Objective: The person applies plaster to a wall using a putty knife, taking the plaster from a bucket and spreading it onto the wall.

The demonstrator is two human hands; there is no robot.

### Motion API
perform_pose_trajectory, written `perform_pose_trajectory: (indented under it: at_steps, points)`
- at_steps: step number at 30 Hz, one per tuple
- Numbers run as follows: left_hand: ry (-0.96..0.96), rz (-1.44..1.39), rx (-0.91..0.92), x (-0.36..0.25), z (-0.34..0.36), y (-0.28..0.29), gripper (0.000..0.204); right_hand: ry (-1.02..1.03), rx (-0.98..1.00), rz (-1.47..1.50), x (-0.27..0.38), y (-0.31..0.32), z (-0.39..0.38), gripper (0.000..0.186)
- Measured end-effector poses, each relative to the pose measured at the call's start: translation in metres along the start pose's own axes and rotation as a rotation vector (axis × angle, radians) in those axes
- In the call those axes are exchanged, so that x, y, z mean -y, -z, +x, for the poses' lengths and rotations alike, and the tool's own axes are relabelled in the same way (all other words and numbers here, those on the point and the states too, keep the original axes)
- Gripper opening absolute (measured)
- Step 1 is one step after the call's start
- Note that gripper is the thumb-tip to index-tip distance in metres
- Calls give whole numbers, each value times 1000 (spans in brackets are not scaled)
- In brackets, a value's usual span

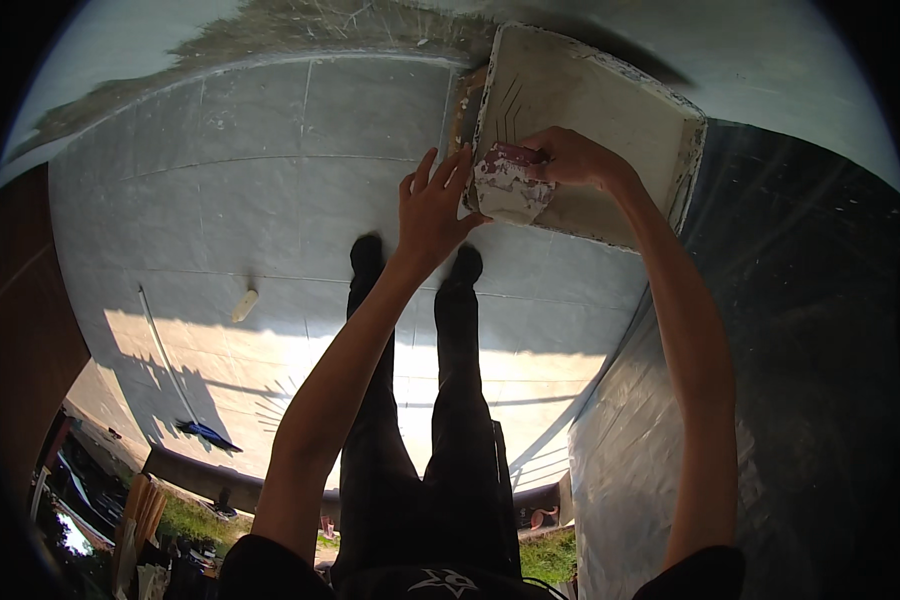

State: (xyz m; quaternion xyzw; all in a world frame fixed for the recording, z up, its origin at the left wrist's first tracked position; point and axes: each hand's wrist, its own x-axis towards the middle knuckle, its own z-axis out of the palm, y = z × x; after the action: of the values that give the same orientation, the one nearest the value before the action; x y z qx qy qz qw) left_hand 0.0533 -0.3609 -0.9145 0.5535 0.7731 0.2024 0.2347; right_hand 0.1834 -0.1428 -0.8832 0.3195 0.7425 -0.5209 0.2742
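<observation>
My right hand (577,160) is closed around the reddish upper part of a scraper-like tool (515,187). The tool's broad lower part is crusted with whitish material, and its exact kind is hard to make out. It lies over the near left corner of a shallow, tray-like beige panel (625,120) with a chipped white rim. My left hand (432,208) is spread open just left of that corner. Its thumb reaches toward the tool's lower edge; whether they touch, I cannot tell. Several thin dark bent lines, like wires (510,108), show at the panel's left side.
Grey tiled floor (260,200) lies under my feet, with a sunlit band behind. A long-handled mop or broom (170,355) and a pale bottle-like object (244,305) lie at left. A dark, sheet-like surface (800,350) stands at right. A brown strip (464,110) runs beside the panel.
</observation>
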Motion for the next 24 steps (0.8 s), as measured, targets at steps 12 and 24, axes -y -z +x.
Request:
perform_pose_trajectory:
  at_steps: [12,24]
  points:
    - [-79,-7,-81,-9,10,71,94,46,-209,694,40,39,-112,51]
    - [-339,4,-448,-105,67,307,70,567,-657,1063,185,125,-308,45]
